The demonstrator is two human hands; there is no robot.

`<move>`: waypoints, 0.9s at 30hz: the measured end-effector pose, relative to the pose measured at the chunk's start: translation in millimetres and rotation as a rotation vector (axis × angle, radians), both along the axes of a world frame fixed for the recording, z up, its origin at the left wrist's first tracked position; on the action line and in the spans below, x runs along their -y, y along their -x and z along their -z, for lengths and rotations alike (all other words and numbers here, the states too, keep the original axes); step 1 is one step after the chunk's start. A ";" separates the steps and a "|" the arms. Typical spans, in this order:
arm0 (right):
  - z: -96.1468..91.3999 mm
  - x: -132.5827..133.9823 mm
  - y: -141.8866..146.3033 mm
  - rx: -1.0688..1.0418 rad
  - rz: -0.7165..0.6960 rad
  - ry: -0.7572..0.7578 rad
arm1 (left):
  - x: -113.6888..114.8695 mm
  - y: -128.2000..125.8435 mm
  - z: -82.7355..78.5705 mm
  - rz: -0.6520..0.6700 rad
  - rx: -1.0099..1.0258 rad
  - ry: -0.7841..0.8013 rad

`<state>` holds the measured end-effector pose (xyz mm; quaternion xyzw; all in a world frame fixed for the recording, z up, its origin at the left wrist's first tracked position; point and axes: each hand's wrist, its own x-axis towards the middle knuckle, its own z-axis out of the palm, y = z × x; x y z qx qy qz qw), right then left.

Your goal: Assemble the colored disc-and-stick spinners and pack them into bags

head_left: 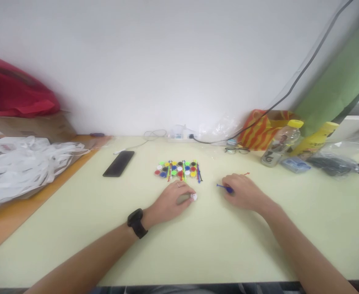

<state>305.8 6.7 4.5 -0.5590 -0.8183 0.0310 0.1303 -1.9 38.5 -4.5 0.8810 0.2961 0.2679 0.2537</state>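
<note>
My left hand (pixel 173 201), with a ring and a black watch at the wrist, pinches a small white round piece (pixel 194 197) between thumb and fingertips. To the right, my right hand (pixel 241 191) is closed on a small blue round piece (pixel 229 190). A thin blue stick (pixel 221 186) pokes out beside that piece toward the left. Beyond both hands lie rows of small round pots with coloured lids (pixel 174 173), red, blue, white, green, yellow and black. Thin coloured sticks (pixel 199 173) lie between and beside them. A red stick tip (pixel 247 174) shows behind my right hand.
A black phone (pixel 118 163) lies at the left; white straps (pixel 23 163) heap beyond it. At the back are a power strip (pixel 179 134) and glasses (pixel 237 150). A clear bottle (pixel 282 143), a yellow bottle (pixel 316 141) and a striped bag (pixel 259 130) stand at the right.
</note>
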 end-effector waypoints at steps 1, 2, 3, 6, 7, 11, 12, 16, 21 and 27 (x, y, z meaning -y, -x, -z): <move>1.4 -1.3 -2.9 0.016 0.018 -0.030 | 0.1 0.1 0.2 -0.006 0.000 -0.002; 2.2 -2.0 -4.5 0.026 0.028 -0.062 | 0.3 0.1 0.3 -0.011 -0.002 -0.002; 2.5 -2.1 -4.6 0.028 0.033 -0.095 | 0.5 0.2 0.3 -0.017 -0.003 -0.002; -0.2 1.2 5.2 -0.040 0.019 -0.174 | 1.5 0.6 0.3 -0.031 0.006 -0.008; -1.9 3.6 11.7 -0.091 -0.007 -0.181 | 1.8 0.7 0.3 -0.035 0.010 -0.009; -6.8 17.0 45.7 -0.284 -0.235 -0.072 | 1.3 0.5 0.8 -0.067 0.023 0.013; -6.6 20.0 53.6 -0.311 -0.292 -0.027 | 0.5 0.4 1.2 -0.077 0.028 0.025; 2.0 23.2 72.2 -0.381 -0.393 0.058 | -4.6 0.2 4.0 -0.107 0.075 0.081; 17.2 16.3 75.9 -0.374 -0.361 0.001 | -10.6 -0.6 7.0 -0.110 0.119 0.106; 22.5 14.6 79.6 -0.361 -0.348 -0.038 | -13.9 -3.3 12.0 -0.117 0.180 0.126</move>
